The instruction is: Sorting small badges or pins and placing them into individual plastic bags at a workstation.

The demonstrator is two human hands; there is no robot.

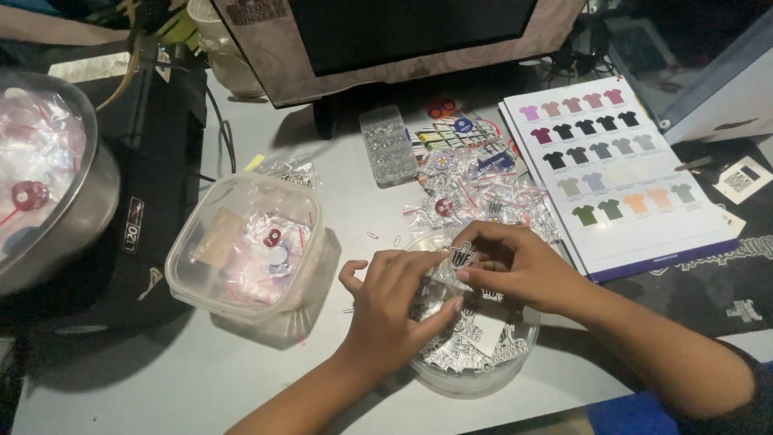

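My left hand (pixel 394 302) and my right hand (pixel 515 266) meet over a round clear bowl (pixel 467 379) filled with black-and-white die-cut stickers. Between the fingertips of both hands is one black-and-white sticker (pixel 461 256) with a thin clear sleeve around or against it. My left thumb and fingers pinch from the left side, and my right fingers pinch the sticker's right edge.
A square clear plastic container (pixel 250 246) with small bagged items stands to the left. A metal bowl (pixel 56 177) sits far left beside a black device (pixel 161 153). Bagged stickers (pixel 483 197), a clear bead box (pixel 387 147) and a shirt colour chart (pixel 616 173) lie behind. A monitor (pixel 403 36) stands at the back.
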